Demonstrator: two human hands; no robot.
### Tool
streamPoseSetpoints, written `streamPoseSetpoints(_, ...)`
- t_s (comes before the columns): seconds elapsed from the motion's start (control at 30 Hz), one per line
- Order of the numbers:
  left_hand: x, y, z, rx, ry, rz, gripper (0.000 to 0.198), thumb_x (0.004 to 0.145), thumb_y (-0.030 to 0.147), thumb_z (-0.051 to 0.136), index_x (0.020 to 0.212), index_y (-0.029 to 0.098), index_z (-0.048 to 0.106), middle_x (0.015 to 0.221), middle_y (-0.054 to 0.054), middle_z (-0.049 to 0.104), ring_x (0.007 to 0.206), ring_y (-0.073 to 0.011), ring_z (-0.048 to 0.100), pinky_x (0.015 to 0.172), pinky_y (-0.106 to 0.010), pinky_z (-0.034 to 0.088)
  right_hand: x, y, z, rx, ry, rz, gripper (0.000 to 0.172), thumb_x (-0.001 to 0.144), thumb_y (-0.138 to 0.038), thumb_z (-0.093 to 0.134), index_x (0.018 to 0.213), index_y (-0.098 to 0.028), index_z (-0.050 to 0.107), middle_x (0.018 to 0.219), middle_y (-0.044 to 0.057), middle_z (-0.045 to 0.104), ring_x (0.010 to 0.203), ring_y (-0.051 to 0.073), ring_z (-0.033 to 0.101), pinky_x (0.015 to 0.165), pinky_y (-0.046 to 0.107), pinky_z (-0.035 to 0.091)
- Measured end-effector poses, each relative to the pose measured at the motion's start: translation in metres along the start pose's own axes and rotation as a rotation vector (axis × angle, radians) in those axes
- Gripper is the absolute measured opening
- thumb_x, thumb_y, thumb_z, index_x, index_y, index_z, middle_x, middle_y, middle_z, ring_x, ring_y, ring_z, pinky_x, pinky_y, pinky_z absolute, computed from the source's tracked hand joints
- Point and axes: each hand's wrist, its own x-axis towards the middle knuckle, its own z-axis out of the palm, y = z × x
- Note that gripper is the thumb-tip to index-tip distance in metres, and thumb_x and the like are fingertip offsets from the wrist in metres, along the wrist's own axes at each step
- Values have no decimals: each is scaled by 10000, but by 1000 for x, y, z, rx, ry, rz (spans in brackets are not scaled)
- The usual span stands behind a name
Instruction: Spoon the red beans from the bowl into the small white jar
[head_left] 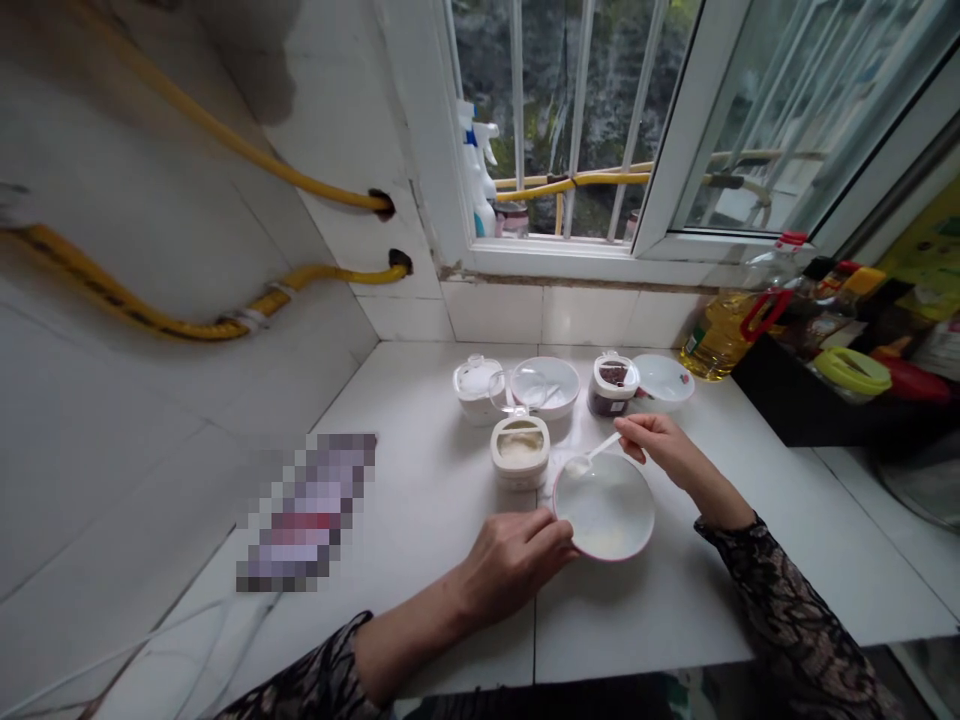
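Note:
With fingers closed on its left rim, my left hand [517, 558] grips a shallow white bowl [611, 515] that has a thin pink edge. A little pale yellowish matter lies on the bowl's bottom. My right hand [660, 445] pinches the handle of a small white spoon [598, 452], its head over the bowl's far left rim. What the spoon carries is too small to make out. Just left of the bowl stands a seasoning jar [520, 460] with its clear lid raised and pale powder inside.
Behind stand a jar of white grains [478, 388], a bowl holding a spoon [559, 400], a jar of dark contents [611, 385] and a flower-patterned bowl [664, 380]. An oil bottle [720, 335] and a black condiment rack [787, 395] are right. A blurred-out flat object [307, 515] lies left.

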Motion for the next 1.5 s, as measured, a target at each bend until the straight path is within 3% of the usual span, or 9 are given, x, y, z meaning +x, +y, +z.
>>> streamPoseSetpoints(0.17,-1,0,1,4,-5,1,242,1009,293,426,855,164,560,656,8,590,510,-92,541,464,-180,406,2,-12,19,-64,210,-155,536,826,-668,508,568,-199,497,459,-42,405,460,108,358,513,272,293)
streamPoseSetpoints(0.3,1,1,-1,20,-6,6,274,1017,291,402,831,165,560,639,9,579,498,-96,532,455,-186,395,-4,-17,44,-426,496,-534,410,967,-432,430,646,-200,535,564,5,532,565,150,455,648,317,360)
streamPoseSetpoints(0.47,2,1,-2,29,2,2,273,1016,287,409,824,165,560,632,11,570,500,-92,525,465,-182,390,-10,-15,60,-860,459,-968,268,970,-208,452,727,-189,564,610,3,592,580,138,477,810,345,350)
streamPoseSetpoints(0.63,1,0,1,19,17,18,235,1006,288,442,840,169,558,646,11,572,506,-105,534,449,-196,382,-13,-20,36,-666,518,-784,333,975,-261,420,661,-205,518,577,3,570,574,149,486,771,342,385)
streamPoseSetpoints(0.8,1,1,0,8,13,2,222,1009,292,436,864,174,556,646,17,579,507,-98,536,467,-194,392,-15,-15,3,-631,187,-508,409,946,-320,449,553,-210,423,496,-23,456,552,138,448,655,286,378)
streamPoseSetpoints(0.97,1,1,-2,-8,-4,0,201,1007,291,447,886,171,554,655,13,591,507,-93,535,479,-194,393,-15,-4,10,-815,0,-539,392,943,-247,433,557,-196,385,493,-54,407,496,97,303,750,319,349)
streamPoseSetpoints(1.13,-1,-1,-1,-30,-11,1,143,996,271,481,925,165,544,688,7,614,520,-96,546,500,-196,412,-20,-7,15,-739,-198,-566,378,947,-233,445,577,-191,376,507,-86,350,499,85,227,791,306,348)
streamPoseSetpoints(1.37,1,1,-4,-49,-22,-1,129,995,255,485,924,161,539,690,4,622,527,-96,559,506,-192,422,-19,-4,5,-732,-138,-541,393,938,-230,436,555,-192,354,498,-95,315,494,78,199,796,323,341)
streamPoseSetpoints(1.5,1,1,-4,-49,-28,-6,132,990,250,489,915,158,547,679,4,615,524,-96,559,506,-195,423,-21,-6,14,-697,-223,-539,378,920,-205,443,548,-191,374,486,-94,314,493,81,196,788,316,354)
